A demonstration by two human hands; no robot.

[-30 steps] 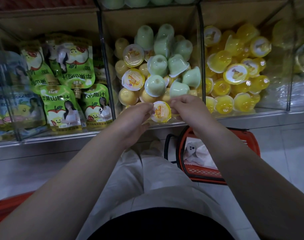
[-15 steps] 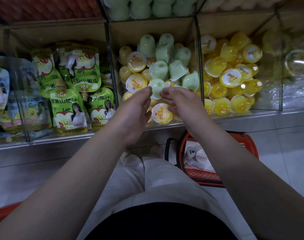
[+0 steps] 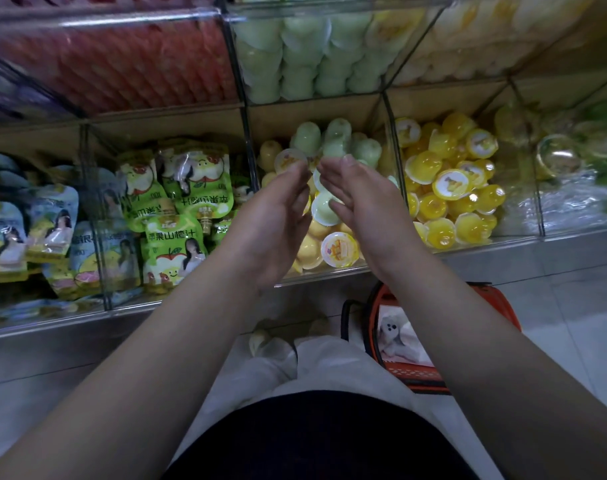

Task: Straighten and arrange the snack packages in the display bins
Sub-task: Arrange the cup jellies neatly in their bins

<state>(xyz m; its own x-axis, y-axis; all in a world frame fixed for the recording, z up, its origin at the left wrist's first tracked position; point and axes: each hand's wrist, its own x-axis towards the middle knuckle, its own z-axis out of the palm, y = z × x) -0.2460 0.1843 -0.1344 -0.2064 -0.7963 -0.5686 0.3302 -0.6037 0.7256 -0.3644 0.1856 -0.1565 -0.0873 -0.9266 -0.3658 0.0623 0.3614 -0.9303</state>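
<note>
Both hands wide and flat, left hand [image 3: 277, 220] and right hand [image 3: 360, 202], palms facing, gripping nothing, flanking green and yellow cups [image 3: 324, 209] heaped past counting in the middle bin [image 3: 329, 273]. Pouches [image 3: 172, 251] in the bin leftward, orange cups [image 3: 451, 183] rightward. One upper shelf [image 3: 156, 19] above. One basket [image 3: 409, 374] on tiled floor [image 3: 572, 323].

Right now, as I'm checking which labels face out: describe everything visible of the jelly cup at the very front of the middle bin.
The jelly cup is small, clear plastic with yellowish filling, sealed by a round white film lid printed with orange fruit pieces. It lies tilted, lid facing outward, against the clear front wall of the middle bin. A yellow cup touches its left side. Neither hand holds it; the right hand has its wrist beside it.
</note>
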